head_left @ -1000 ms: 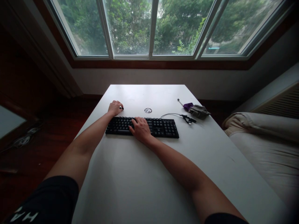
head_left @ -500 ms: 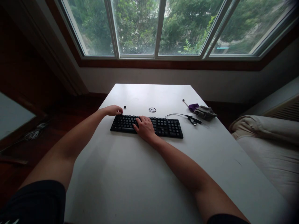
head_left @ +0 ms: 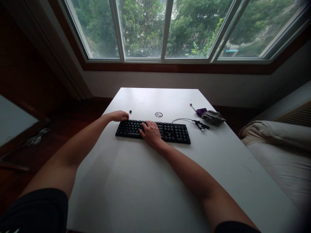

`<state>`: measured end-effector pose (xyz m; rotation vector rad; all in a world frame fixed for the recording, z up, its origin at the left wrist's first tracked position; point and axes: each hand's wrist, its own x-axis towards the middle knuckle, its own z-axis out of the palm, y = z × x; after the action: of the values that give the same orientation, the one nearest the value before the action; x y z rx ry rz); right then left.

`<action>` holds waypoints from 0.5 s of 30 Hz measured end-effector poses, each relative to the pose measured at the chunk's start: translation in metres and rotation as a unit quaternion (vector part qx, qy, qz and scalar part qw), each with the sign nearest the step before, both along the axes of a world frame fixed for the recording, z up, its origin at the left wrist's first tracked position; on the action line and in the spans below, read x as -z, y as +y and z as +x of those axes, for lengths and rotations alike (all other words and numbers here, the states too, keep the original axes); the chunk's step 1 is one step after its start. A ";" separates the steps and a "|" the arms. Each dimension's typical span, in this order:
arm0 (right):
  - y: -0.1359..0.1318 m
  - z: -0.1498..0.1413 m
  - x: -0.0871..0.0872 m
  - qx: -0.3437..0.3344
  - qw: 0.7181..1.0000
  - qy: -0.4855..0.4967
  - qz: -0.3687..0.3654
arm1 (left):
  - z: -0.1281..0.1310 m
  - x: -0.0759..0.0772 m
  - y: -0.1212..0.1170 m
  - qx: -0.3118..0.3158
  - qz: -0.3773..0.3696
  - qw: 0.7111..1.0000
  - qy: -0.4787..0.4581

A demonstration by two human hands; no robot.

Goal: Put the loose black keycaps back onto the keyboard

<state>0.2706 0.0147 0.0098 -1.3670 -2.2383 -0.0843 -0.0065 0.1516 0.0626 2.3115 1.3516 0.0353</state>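
A black full-size keyboard [head_left: 131,131] lies across the white table. My left hand [head_left: 119,116] is at its back left edge, with the fingertips pinched down on a keycap in the rear row; the fingers hide most of that key. Resting on the middle of the keyboard is my right hand [head_left: 151,132], its fingers spread flat over the keys and the thumb out to the left. One loose black keycap [head_left: 130,111] sits on the table just behind the keyboard, close to my left hand.
Behind the keyboard lies a round sticker-like disc [head_left: 158,114]. To the right are a black cable with a USB plug [head_left: 201,125], a grey and purple cloth [head_left: 211,116] and a thin brush-like stick [head_left: 192,106]. A padded beige seat [head_left: 274,142] stands beyond the table's right edge.
My left hand let go of the small black keycap behind the keyboard and moved down to the back left keys. The view shifted slightly; my right hand stayed on the keyboard.
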 end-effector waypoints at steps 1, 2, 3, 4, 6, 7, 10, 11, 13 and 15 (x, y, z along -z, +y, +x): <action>0.000 0.000 0.000 0.000 1.000 0.000 -0.001 | 0.000 0.001 0.000 0.003 0.004 1.000 0.005; 0.000 0.000 0.000 0.000 1.000 0.001 -0.002 | 0.000 0.002 -0.001 0.004 0.010 1.000 0.007; 0.000 0.000 0.000 0.000 1.000 0.002 -0.004 | 0.000 0.003 -0.001 0.001 0.015 1.000 0.007; -0.001 0.000 0.000 -0.001 1.000 0.002 -0.005 | 0.001 0.004 -0.002 -0.005 0.021 1.000 0.003; -0.001 0.000 0.000 -0.001 1.000 0.003 -0.006 | 0.001 0.005 -0.005 -0.015 0.031 0.999 -0.008; -0.001 0.000 0.000 -0.001 1.000 0.003 -0.006 | 0.001 0.005 -0.006 -0.017 0.034 0.999 -0.013; -0.001 0.000 0.001 0.001 1.000 0.001 -0.004 | 0.001 0.005 -0.011 -0.015 0.047 0.999 -0.014; -0.001 0.000 0.001 0.001 1.000 0.001 -0.003 | 0.001 0.005 -0.012 -0.014 0.053 0.998 -0.012; -0.001 0.000 0.001 0.001 1.000 0.002 -0.003 | 0.001 0.005 -0.014 -0.018 0.058 0.998 -0.008; -0.001 0.000 0.000 0.001 1.000 0.002 -0.006 | 0.002 0.006 -0.015 -0.030 0.047 0.998 -0.013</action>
<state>0.2707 0.0137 0.0096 -1.3742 -2.2385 -0.0684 -0.0043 0.1363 0.0568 2.3382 1.4348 0.1506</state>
